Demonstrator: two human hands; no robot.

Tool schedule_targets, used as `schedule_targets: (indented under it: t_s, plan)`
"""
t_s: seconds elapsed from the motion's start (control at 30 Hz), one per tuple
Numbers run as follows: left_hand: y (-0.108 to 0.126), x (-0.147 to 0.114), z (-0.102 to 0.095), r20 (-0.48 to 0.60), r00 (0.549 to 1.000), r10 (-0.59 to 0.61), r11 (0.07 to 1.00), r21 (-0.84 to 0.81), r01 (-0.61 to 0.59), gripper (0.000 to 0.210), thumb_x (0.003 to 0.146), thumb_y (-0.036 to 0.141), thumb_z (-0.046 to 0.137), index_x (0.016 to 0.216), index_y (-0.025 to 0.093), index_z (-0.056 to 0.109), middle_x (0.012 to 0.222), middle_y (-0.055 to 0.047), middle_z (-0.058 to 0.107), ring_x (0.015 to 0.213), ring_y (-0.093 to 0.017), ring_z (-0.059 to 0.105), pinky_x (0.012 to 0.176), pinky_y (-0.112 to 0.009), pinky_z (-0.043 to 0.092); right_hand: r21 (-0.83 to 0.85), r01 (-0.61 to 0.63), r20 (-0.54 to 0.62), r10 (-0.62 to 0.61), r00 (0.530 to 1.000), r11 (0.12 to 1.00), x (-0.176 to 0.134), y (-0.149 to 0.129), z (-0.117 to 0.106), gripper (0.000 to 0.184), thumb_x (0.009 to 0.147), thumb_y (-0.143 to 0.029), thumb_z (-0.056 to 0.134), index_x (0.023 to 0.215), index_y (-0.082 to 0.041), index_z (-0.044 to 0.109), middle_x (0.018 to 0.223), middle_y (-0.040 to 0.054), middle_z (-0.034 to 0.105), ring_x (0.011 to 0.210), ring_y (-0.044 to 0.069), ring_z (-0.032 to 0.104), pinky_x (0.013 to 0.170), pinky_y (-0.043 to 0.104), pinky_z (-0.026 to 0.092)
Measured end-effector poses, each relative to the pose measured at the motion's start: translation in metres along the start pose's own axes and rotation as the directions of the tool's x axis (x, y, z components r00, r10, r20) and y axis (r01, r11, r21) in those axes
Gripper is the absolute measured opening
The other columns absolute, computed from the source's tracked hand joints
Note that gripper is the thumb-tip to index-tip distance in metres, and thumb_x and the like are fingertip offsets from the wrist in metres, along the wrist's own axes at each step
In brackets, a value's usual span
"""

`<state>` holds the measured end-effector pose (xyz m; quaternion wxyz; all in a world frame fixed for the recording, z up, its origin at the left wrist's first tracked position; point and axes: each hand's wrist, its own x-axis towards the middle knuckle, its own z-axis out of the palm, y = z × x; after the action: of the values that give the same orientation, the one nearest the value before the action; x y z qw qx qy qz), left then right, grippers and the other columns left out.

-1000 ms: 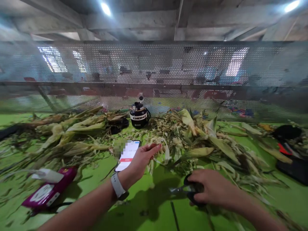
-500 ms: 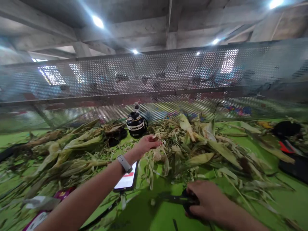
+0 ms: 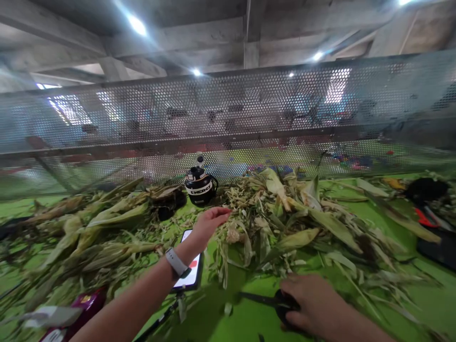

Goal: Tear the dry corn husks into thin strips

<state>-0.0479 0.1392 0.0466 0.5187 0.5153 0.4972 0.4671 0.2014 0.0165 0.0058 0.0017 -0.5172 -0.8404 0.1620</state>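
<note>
black jug (image 3: 199, 188) before perforated metal screen (image 3: 256, 109), lit phone (image 3: 190, 279), purple object (image 3: 90, 304), bright ceiling lights (image 3: 137, 25)

The head camera looks forward and down across the table (image 3: 245, 327) from its near side, close behind the left hand (image 3: 203, 232) and right hand (image 3: 315, 304), facing the perforated screen (image 3: 249, 107) along the far edge.

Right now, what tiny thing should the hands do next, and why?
Maybe the left hand should pinch a strip from the husk pile: its fingertips are right by the loose shreds, and I can't make out anything in them. The right hand holds the scissors low over the green table, so a strip could probably be brought to the blades.
</note>
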Motion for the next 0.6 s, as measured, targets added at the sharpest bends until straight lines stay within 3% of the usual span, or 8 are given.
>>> schedule_targets:
  t_s: [0.13, 0.33, 0.6]
  plan:
    - [-0.003, -0.022, -0.001, 0.064, 0.997, -0.038, 0.999, 0.0, 0.038, 0.021, 0.063, 0.025, 0.071, 0.083, 0.017, 0.072, 0.088, -0.005, 0.072, 0.079, -0.015, 0.061, 0.076, -0.026, 0.045, 0.065, -0.039, 0.079, 0.034, 0.996, 0.997, -0.002, -0.005, -0.014, 0.016, 0.063, -0.029, 0.066, 0.077, -0.02, 0.064, 0.066, -0.0001, 0.067, 0.059, 0.017, 0.058, 0.047, 0.023, 0.02]
    - [-0.015, -0.04, 0.002, 0.109, 0.992, -0.071, 0.991, -0.105, 0.082, 0.022, 0.067, 0.029, 0.071, 0.086, 0.018, 0.071, 0.094, -0.005, 0.072, 0.086, -0.015, 0.062, 0.081, -0.025, 0.045, 0.237, 0.003, 0.168, -0.044, 0.985, 0.971, -0.003, -0.005, -0.028, 0.027, 0.07, -0.039, 0.065, 0.086, -0.017, 0.063, 0.069, -0.0006, 0.065, 0.06, 0.014, 0.055, 0.05, 0.021, 0.027]
    - [-0.025, -0.045, 0.003, 0.106, 0.991, -0.081, 0.987, -0.129, 0.094, 0.023, 0.066, 0.029, 0.072, 0.086, 0.018, 0.07, 0.092, -0.005, 0.073, 0.088, -0.017, 0.065, 0.081, -0.026, 0.047, 0.217, 0.036, 0.111, -0.061, 0.992, 0.975, 0.001, -0.01, -0.026, 0.022, 0.078, -0.038, 0.06, 0.085, -0.017, 0.064, 0.065, -0.0004, 0.063, 0.056, 0.012, 0.052, 0.052, 0.021, 0.03]
